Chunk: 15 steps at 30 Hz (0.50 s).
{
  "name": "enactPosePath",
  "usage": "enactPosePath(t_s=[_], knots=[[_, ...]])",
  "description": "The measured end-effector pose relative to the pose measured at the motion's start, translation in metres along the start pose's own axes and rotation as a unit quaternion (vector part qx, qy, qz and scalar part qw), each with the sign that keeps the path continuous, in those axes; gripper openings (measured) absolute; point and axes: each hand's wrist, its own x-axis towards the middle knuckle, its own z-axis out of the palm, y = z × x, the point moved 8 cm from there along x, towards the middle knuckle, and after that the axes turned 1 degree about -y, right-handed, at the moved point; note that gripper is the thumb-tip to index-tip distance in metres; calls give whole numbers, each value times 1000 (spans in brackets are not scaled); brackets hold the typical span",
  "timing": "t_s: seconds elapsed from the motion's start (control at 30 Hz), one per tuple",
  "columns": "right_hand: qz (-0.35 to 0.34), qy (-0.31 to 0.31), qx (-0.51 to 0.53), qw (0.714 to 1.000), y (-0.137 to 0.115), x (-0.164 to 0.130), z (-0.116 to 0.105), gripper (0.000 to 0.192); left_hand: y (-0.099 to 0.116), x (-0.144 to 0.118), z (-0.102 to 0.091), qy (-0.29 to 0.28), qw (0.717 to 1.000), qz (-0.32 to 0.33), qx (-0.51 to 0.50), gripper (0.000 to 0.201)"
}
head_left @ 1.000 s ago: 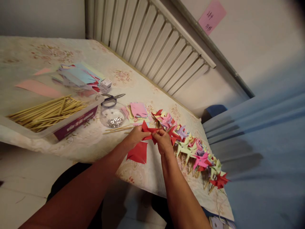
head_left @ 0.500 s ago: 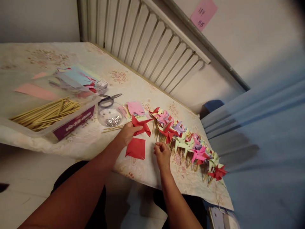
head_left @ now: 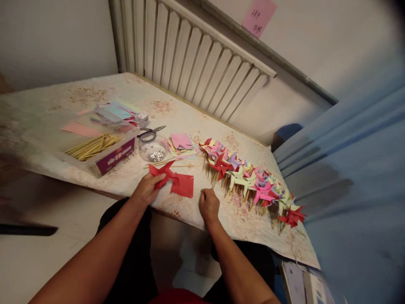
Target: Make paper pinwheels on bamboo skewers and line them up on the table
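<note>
My left hand (head_left: pixel 148 187) pinches a red paper pinwheel (head_left: pixel 163 174), its blades folded in, above the table's near edge. Partly behind it, a flat red paper square (head_left: pixel 183 185) with cut corners lies on the cloth. My right hand (head_left: pixel 209 204) rests to the right of that square, fingers curled closed; whatever may be in them is hidden. Just beyond the left hand are a clear round dish (head_left: pixel 146 153) of small shiny metal pieces and a few thin sticks (head_left: pixel 161 162). A stack of pink and pale paper squares (head_left: pixel 181 142) sits farther back.
Many finished pinwheels (head_left: pixel 234 177) on sticks lie in a row at right. A plastic box (head_left: pixel 115 158) of sticks stands at left, near scissors (head_left: pixel 149 133), a small white box (head_left: pixel 142 119) and coloured paper (head_left: pixel 118 111). A radiator (head_left: pixel 196 63) and blue curtain (head_left: pixel 348 190) border the table.
My left hand has drawn the red pinwheel left and nearer, off the paper square's far side. My right hand's fingers have curled in more. The camera view has shifted.
</note>
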Motion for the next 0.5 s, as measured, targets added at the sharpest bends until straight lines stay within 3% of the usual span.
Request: enactPosePath(t_s=[0.2,0.33,0.5], knots=[[-8,-5,32,999,-2,-4,-1,23,10,-23,-23,19,1000,16,4,22],[-99,-33,46,993,-19,-12,-1,25,13,-29,-30,26,1000,14,-1,19],[-179,-87,-19,980,-36,-19,4,31,14,-33,-40,26,999,-2,-28,22]])
